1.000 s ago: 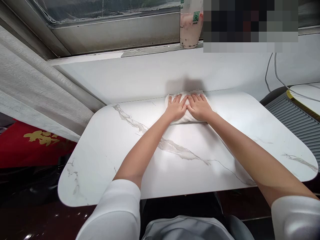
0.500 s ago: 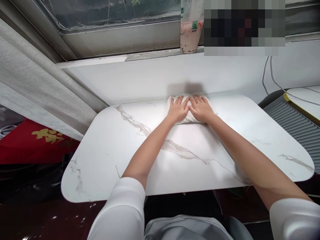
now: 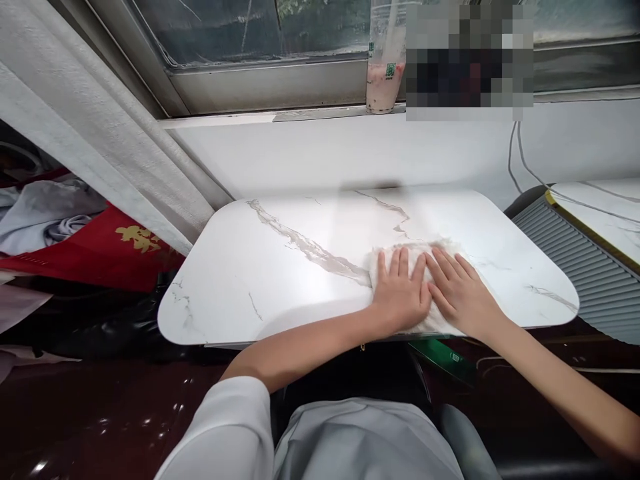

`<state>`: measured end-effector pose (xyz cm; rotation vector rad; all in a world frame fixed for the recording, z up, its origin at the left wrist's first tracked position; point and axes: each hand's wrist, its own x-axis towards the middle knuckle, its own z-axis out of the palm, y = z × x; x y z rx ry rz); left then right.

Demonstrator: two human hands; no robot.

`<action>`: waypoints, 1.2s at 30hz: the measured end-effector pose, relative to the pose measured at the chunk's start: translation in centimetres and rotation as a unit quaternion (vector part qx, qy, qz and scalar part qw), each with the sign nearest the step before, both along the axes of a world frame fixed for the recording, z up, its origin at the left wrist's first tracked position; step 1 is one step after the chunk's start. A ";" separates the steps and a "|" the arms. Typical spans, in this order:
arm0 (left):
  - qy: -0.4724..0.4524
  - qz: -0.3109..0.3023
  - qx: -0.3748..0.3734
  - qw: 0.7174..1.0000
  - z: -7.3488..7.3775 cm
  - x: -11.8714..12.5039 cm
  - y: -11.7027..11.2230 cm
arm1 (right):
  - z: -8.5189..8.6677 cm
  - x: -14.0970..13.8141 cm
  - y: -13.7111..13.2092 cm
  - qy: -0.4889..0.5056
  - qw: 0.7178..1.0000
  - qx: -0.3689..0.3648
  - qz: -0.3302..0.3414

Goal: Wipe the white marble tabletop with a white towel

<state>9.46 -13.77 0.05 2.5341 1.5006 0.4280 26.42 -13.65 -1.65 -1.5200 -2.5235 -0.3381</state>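
A white cloth [image 3: 431,319] lies on the white marble-patterned table [image 3: 300,280], close to the near edge and right of centre. My left hand [image 3: 400,293] lies flat on the cloth with its fingers stretched out. My right hand [image 3: 460,293] lies flat beside it on the same cloth, fingers spread. Both hands touch side by side and cover most of the cloth. Only its fuzzy edges show around them.
A plastic cup with a pink drink [image 3: 384,73] stands on the window sill behind the table. A grey curtain [image 3: 100,133] hangs at the left over a red cloth [image 3: 115,247]. A ribbed grey unit [image 3: 575,260] and cables [image 3: 520,153] sit at the right.
Both hands have slid the cloth from the far edge of the table by the wall toward me and a little to the right, close to the near edge.
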 end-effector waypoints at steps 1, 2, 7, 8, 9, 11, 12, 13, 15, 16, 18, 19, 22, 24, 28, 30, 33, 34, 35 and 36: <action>-0.002 -0.008 0.001 1.000 0.0 0.3 -1.0 | 0.0 0.4 -1.2 0.002 1.000 0.003 -0.001; -0.002 -0.017 0.001 1.000 0.0 0.6 -1.8 | 0.1 0.7 -2.2 0.004 1.000 0.007 -0.005; 0.003 -0.036 -0.007 0.999 0.2 1.3 -3.1 | 0.4 1.0 -4.4 -0.008 0.999 0.013 -0.029; 0.006 -0.037 -0.009 0.999 0.2 1.3 -3.1 | 0.5 1.0 -4.4 -0.015 0.999 0.011 -0.031; 0.009 -0.037 -0.012 0.999 0.3 1.4 -3.0 | 0.6 0.9 -4.3 -0.021 0.999 0.010 -0.032; 0.012 -0.037 -0.018 0.999 0.2 1.4 -2.7 | 0.8 0.8 -4.0 -0.029 0.999 0.008 -0.034; 0.012 -0.037 -0.020 0.999 0.2 1.5 -2.5 | 0.8 0.9 -3.8 -0.031 0.999 0.007 -0.035; 0.011 -0.037 -0.022 0.999 0.2 1.6 -2.4 | 0.9 0.9 -3.6 -0.033 0.999 0.005 -0.037; 0.011 -0.036 -0.023 0.999 0.1 1.7 -1.8 | 0.9 1.2 -3.0 -0.035 0.999 -0.002 -0.040; 0.012 -0.035 -0.022 0.999 0.1 1.8 -1.5 | 0.9 1.3 -2.6 -0.036 0.998 -0.007 -0.042; 0.016 -0.031 -0.021 0.999 0.1 2.0 -0.4 | 0.9 1.6 -1.5 -0.037 0.998 -0.019 -0.044; 0.018 -0.028 -0.020 0.999 0.1 2.1 0.3 | 0.9 1.7 -0.8 -0.037 0.998 -0.024 -0.046; 0.017 -0.020 -0.019 0.999 0.2 2.5 3.4 | 1.0 1.9 2.4 -0.036 0.997 -0.033 -0.064; 0.014 -0.013 -0.014 1.000 0.2 2.8 6.0 | 1.0 2.1 5.2 -0.035 0.996 -0.037 -0.076; 0.016 0.000 -0.012 1.000 0.3 3.4 11.8 | 1.1 2.3 11.2 -0.018 0.996 -0.037 -0.081; 0.015 0.007 -0.012 1.000 0.2 3.7 14.4 | 1.2 2.3 14.0 -0.003 0.995 -0.043 -0.085; 0.007 0.022 -0.010 1.000 0.1 4.1 17.6 | 1.3 2.4 17.5 0.020 0.994 -0.055 -0.092; 0.004 0.028 -0.009 1.000 0.1 4.2 18.5 | 1.3 2.4 18.5 0.029 0.994 -0.054 -0.089; 0.002 0.033 -0.007 0.999 0.0 4.3 19.4 | 1.4 2.4 19.4 0.039 0.994 -0.052 -0.084; 0.000 0.036 -0.006 0.999 0.0 4.4 20.2 | 1.4 2.5 20.2 0.049 0.994 -0.050 -0.080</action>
